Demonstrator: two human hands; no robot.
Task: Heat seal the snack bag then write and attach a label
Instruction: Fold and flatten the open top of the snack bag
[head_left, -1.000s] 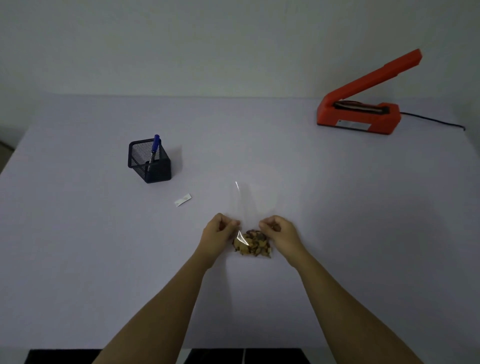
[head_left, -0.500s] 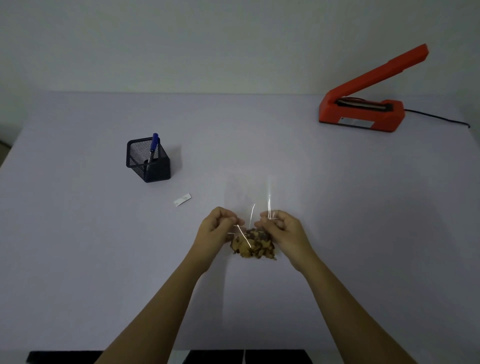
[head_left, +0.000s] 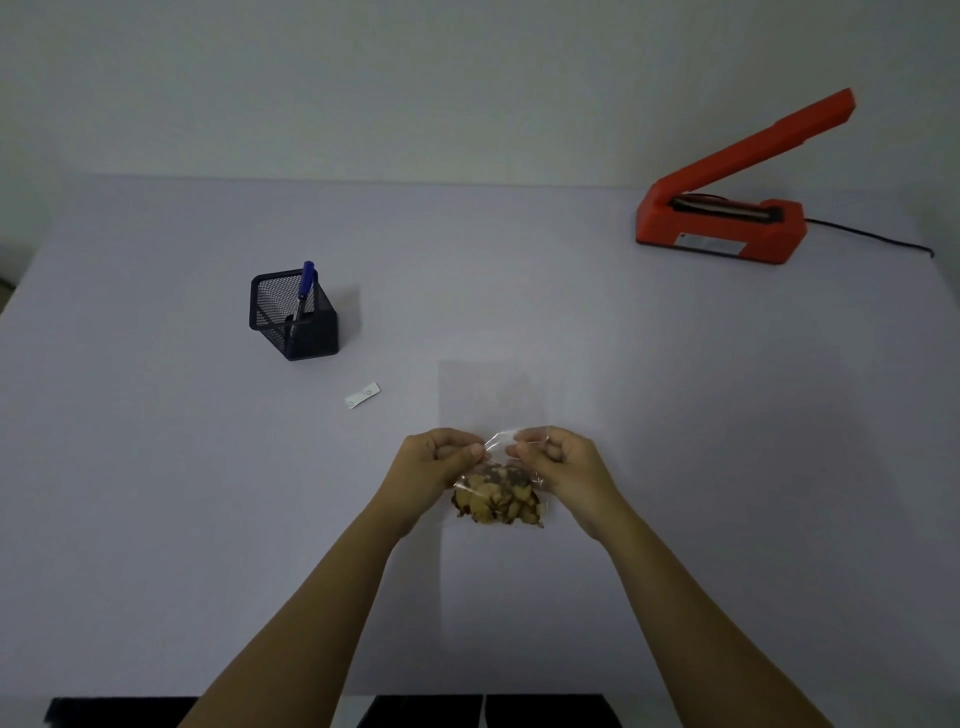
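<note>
Both hands (head_left: 498, 462) pinch snack bag (head_left: 498, 496); sealer (head_left: 719, 218) well apart.

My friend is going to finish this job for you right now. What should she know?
Left hand and right hand: both pinch the top of the clear snack bag, held near the front of the table.
Heat sealer: far right, arm up, empty.
Pen: in the mesh holder, far left.
Blank label: flat on the table between the holder and the bag.
Done: bag picked up only.
Left: seal the bag, write the label, stick it on.
</note>
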